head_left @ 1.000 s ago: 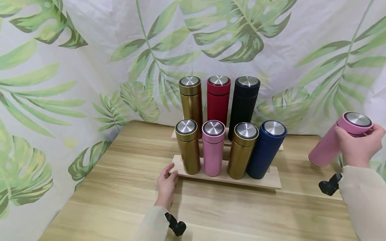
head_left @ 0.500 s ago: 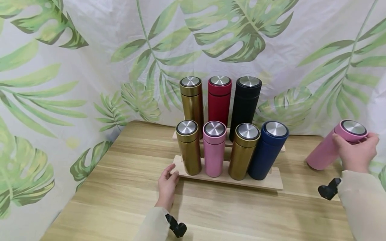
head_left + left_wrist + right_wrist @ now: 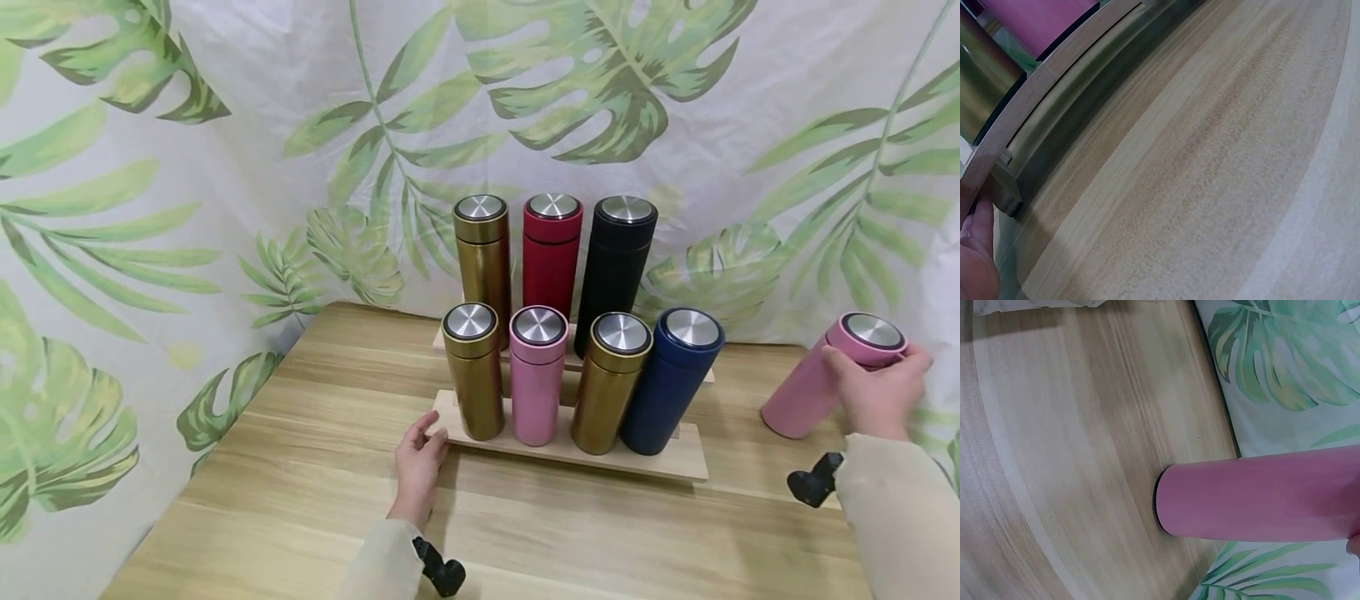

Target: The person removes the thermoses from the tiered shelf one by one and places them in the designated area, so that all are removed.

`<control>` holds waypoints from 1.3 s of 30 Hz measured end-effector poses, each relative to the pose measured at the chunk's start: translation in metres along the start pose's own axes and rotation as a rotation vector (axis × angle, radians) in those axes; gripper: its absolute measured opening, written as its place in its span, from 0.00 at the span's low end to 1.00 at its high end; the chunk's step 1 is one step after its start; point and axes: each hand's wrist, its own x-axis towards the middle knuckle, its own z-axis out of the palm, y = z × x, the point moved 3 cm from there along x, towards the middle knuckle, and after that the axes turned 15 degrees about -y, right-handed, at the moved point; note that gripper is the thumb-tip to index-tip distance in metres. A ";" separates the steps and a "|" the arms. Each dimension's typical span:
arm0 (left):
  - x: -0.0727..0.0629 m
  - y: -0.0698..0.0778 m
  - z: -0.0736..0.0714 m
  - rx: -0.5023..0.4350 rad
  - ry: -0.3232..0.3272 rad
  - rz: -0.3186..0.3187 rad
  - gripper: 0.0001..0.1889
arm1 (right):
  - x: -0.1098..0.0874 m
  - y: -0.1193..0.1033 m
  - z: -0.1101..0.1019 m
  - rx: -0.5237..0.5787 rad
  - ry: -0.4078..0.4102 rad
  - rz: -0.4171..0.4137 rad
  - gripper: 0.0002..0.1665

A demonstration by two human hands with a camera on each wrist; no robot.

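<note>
Grips a matte pink bottle [image 3: 806, 387] in the right hand [image 3: 885, 392], with thumb and fingers curled round its smooth cylinder just below the brushed-metal lid [image 3: 873, 331], well to the right of the front stand [image 3: 688, 463]. Bears the lid farther right of that stand than the dark-rimmed base [image 3: 1159, 503]; impossible to tell about contact between base and tabletop [image 3: 300, 467]. Pinches the left end of the front stand, a flat strip of pale wood, between thumb and fingers of the left hand [image 3: 417, 467]. Lined up on the front stand, left to right: a glossy gold flask [image 3: 476, 392], a matte pink flask [image 3: 535, 392], another metallic gold flask [image 3: 606, 400] and, just beside it, a smooth navy flask [image 3: 667, 392]. Set behind the front stand, on a back stand [image 3: 442, 340] of similar pale wood: tall gold, red [image 3: 551, 258] and black [image 3: 618, 258] cylinders, round and metal-capped alike. Spread beneath the front stand, a tabletop with long, straw-coloured grain; hung behind it, a faintly wrinkled white cloth [image 3: 247, 200] printed with broad green leaves. Worn nearer than the front stand, soft cream sleeves [image 3: 378, 558] with small, hard black devices [image 3: 438, 568] attached.
</note>
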 end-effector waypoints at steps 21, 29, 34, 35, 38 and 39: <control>0.003 0.002 0.001 0.020 -0.015 -0.003 0.20 | -0.029 -0.111 0.006 0.165 0.021 -0.349 0.38; 0.000 0.001 -0.001 0.027 -0.025 -0.019 0.21 | -0.061 -0.152 0.036 0.257 -0.165 -0.481 0.38; -0.001 0.000 -0.001 0.023 -0.015 -0.016 0.21 | -0.074 -0.161 0.058 0.333 -0.353 -0.493 0.41; -0.002 0.000 0.000 0.026 -0.016 -0.016 0.20 | -0.077 -0.162 0.062 0.307 -0.369 -0.496 0.42; -0.003 0.000 0.000 0.022 -0.018 -0.017 0.21 | -0.083 -0.165 0.073 0.211 -0.406 -0.500 0.42; -0.003 -0.001 -0.001 0.021 -0.021 -0.017 0.21 | -0.086 -0.167 0.078 0.159 -0.416 -0.503 0.42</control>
